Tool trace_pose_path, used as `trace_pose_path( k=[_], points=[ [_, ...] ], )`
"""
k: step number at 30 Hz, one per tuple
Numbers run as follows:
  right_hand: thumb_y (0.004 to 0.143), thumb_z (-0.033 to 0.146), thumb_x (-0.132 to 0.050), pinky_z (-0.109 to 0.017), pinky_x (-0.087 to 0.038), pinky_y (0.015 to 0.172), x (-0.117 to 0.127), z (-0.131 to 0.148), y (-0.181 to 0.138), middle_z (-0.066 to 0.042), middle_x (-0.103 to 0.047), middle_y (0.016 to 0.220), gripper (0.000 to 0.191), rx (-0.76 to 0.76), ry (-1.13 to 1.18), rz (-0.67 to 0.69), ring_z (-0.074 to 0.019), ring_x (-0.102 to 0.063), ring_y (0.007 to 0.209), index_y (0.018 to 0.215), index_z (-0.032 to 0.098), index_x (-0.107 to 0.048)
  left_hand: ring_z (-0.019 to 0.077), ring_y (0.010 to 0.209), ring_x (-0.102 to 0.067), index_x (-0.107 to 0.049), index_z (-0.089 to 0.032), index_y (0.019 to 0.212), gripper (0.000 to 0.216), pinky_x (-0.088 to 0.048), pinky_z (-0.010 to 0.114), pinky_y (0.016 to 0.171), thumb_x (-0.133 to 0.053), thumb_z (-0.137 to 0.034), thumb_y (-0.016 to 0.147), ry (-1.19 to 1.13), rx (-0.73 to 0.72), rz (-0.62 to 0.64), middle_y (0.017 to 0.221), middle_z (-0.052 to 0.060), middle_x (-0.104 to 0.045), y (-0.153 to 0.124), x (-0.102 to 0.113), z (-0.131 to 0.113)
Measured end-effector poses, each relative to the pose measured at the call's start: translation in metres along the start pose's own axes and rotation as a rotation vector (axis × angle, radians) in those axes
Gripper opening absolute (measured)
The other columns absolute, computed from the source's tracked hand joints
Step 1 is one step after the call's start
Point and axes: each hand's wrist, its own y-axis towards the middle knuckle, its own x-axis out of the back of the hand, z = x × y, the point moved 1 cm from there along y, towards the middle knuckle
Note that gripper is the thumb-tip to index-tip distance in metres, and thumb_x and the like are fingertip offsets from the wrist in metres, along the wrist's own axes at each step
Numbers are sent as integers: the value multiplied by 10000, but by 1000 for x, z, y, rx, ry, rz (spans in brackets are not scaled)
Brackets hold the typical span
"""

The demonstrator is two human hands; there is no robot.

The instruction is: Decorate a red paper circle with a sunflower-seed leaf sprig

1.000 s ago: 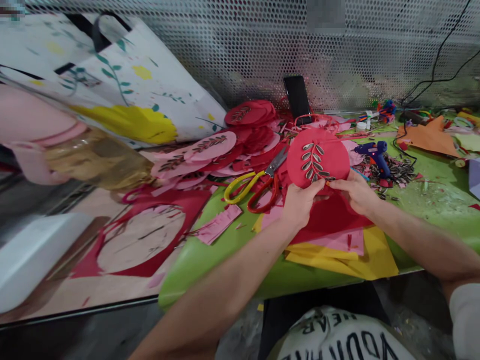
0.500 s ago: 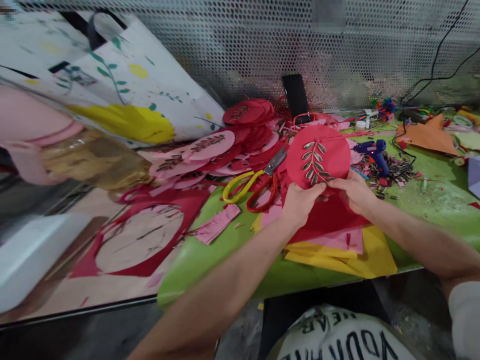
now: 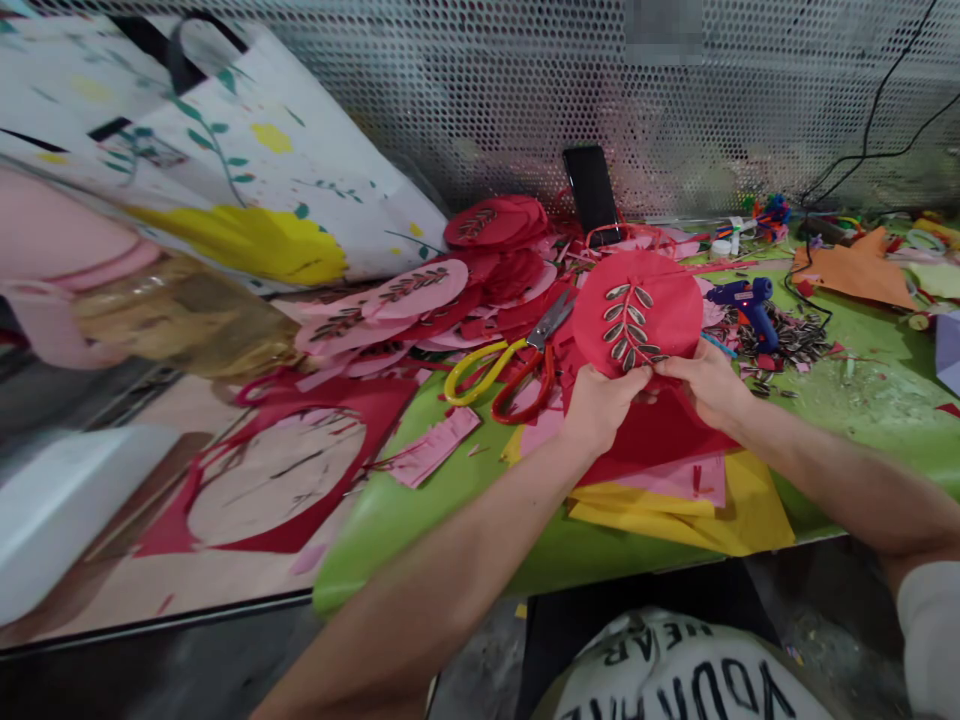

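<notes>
A round red paper disc (image 3: 671, 300) is held tilted up by its lower edge. Sunflower seeds (image 3: 618, 325) sit on it in a leafy sprig pattern. My left hand (image 3: 604, 405) pinches the disc's bottom edge, fingers closed. Close beside it, my right hand (image 3: 709, 385) grips the same edge farther right, thumb near the sprig's stem. Below the hands lie red paper sheets (image 3: 660, 435) over pink and yellow ones. Scissors (image 3: 517, 365) with one yellow and one red handle rest left of the disc. To its right is a blue glue gun (image 3: 754, 305).
Loose sunflower seeds (image 3: 799, 340) lie around the glue gun. Finished-looking pink and red discs (image 3: 420, 285) are piled behind the scissors. A phone (image 3: 592, 195) leans against the perforated metal panel (image 3: 487, 90). At left stand a patterned bag (image 3: 300, 200) and a pink-lidded jug (image 3: 180, 310).
Both hands keep the red disc in nearly the same place. The view has shifted very slightly, moving the things at left a little leftward.
</notes>
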Motion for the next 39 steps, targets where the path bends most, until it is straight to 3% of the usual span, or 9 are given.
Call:
trace_pose_path(
  k=[22,27,32,39],
  points=[
    [511,113,-656,-273,-447,510,0,-2,0,52,-636,606,254,23,-22,19,-111,-539,501,741,178,-568,126,453,-556,-636,-126,611,121,-493,250,476,-691,-189,524,-15,3,-20,505,-14,-604,-1,-1,0],
    [557,199,-681,-285,-468,562,2,6,0,39,-629,599,192,-29,-46,113,-123,-564,554,722,176,-586,142,560,-596,-654,-130,700,206,-516,264,532,-725,-221,529,-83,-14,-19,659,16,-670,1,0,1],
    [583,237,-693,-245,-445,537,8,10,1,46,-637,653,220,-115,-112,89,-99,-557,554,781,197,-606,160,613,-620,-659,-132,700,207,-530,291,582,-740,-235,540,-125,-6,-16,714,35,-688,3,2,-1],
    [571,223,-724,-276,-476,679,6,3,1,36,-664,715,265,46,-157,153,-112,-585,655,814,190,-622,177,649,-645,-656,-141,748,252,-541,322,629,-756,-242,540,-175,25,10,711,22,-687,3,4,-4]
  ],
)
